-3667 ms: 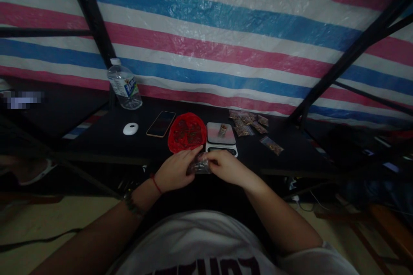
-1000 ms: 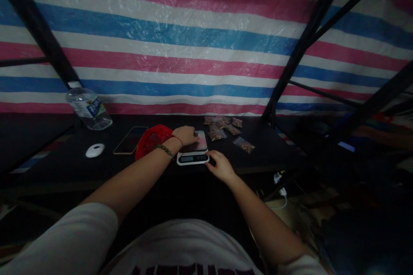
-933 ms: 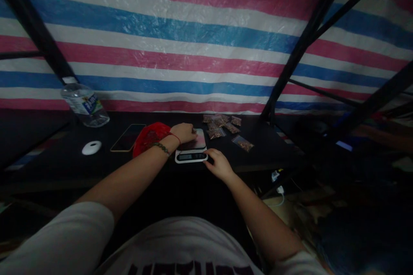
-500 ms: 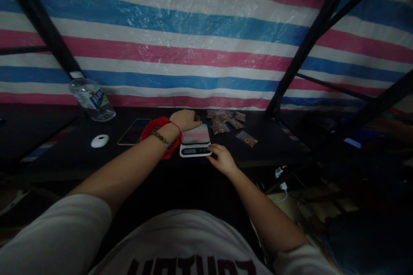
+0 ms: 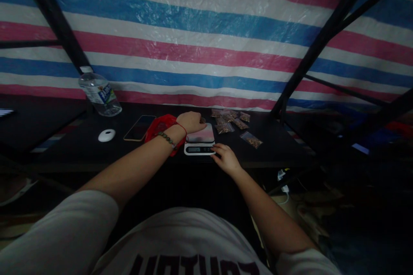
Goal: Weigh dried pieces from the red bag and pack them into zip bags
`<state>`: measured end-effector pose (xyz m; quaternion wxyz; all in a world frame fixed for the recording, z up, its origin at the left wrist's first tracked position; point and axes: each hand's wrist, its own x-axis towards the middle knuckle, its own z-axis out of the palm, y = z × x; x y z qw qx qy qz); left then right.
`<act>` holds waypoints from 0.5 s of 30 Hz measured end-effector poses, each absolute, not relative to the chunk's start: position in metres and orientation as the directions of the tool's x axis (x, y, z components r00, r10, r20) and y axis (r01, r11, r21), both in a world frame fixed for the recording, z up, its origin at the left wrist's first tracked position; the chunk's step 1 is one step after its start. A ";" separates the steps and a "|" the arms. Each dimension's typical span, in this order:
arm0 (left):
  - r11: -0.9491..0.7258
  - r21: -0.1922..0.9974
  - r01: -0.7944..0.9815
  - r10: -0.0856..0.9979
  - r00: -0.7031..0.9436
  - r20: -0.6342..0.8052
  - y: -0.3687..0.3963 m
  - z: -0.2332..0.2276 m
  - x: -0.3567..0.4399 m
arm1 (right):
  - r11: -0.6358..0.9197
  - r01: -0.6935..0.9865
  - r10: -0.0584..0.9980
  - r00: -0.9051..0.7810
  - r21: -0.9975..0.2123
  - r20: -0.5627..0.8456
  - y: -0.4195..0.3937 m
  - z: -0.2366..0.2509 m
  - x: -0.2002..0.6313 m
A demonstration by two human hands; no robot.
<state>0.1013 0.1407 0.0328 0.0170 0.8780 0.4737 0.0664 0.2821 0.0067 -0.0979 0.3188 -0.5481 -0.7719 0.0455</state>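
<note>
Both arms reach forward toward mid-frame. The left hand (image 5: pixel 191 121) lies palm down, fingers curled — beads and a red cord circle its wrist. The right hand (image 5: pixel 226 159) rests lower, fingers bent.

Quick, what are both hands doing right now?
Left hand: curled over the far edge of the scale; whether it holds anything cannot be told.
Right hand: open, fingertips at the scale's front corner, holding nothing.

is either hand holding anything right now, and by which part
Left hand rests over the scale's back edge; any hold is hidden. Right hand only touches its front corner.
</note>
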 end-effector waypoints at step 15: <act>-0.548 0.107 0.830 0.835 0.536 0.125 0.141 0.034 0.102 | 0.382 0.813 0.874 -0.163 -0.440 0.457 0.006 -0.099 0.281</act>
